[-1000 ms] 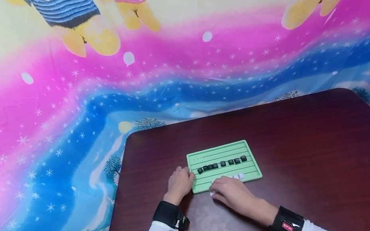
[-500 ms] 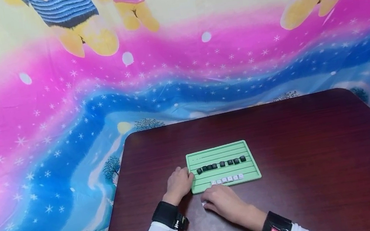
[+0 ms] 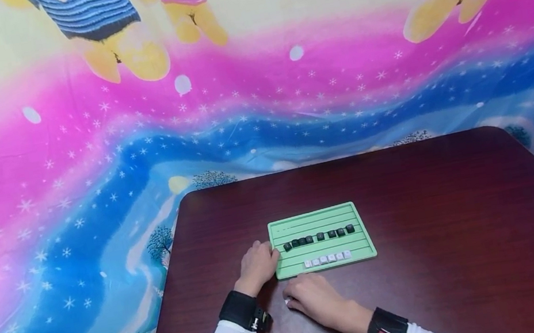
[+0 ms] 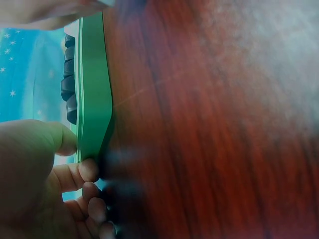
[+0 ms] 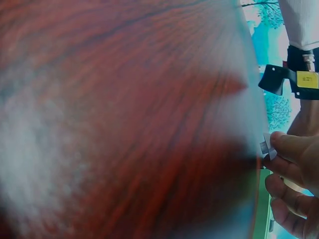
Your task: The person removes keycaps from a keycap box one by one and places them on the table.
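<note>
Right hand [image 3: 314, 297], finger and thumb pinching one white keycap [image 5: 269, 147], has withdrawn off the green tray [image 3: 322, 248] toward seven o'clock, baring its six-keycap white row [image 3: 324, 260] (left hand [image 3: 258, 264] pinches the nine-o'clock edge).

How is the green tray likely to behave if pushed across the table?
The green tray would probably slide rather than tip, since it sits low and flat on the table. Its straight side wall suggests a stiff body. The black keycaps and white keycaps may shift if jolted, being separate pieces.
</note>
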`<act>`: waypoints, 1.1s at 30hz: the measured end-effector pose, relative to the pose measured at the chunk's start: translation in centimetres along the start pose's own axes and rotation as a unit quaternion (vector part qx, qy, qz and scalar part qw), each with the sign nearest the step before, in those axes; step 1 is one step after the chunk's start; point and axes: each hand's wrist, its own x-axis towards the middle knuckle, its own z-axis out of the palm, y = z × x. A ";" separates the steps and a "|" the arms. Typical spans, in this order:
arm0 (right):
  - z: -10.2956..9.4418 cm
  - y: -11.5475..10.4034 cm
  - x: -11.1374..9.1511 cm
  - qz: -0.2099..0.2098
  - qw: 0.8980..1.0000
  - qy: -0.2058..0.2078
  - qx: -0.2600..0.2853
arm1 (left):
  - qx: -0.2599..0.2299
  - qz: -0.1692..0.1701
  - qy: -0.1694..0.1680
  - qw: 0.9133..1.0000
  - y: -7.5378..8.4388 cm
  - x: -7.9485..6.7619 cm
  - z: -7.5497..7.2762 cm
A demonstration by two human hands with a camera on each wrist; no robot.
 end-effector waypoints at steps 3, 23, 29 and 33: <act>0.3 0.0 0.0 0.007 1.000 -0.005 0.003 | 0.001 0.004 0.004 1.000 -0.1 0.0 0.2; 0.9 0.2 0.7 0.010 0.999 0.020 -0.028 | 0.001 -0.009 -0.011 1.000 -0.2 0.3 0.3; 1.0 0.3 0.8 0.014 0.999 0.005 -0.033 | 0.002 -0.012 -0.012 1.000 -0.1 0.3 0.3; 0.9 0.4 0.7 0.016 1.000 0.004 -0.018 | 0.002 -0.013 -0.012 1.000 -0.1 0.2 0.3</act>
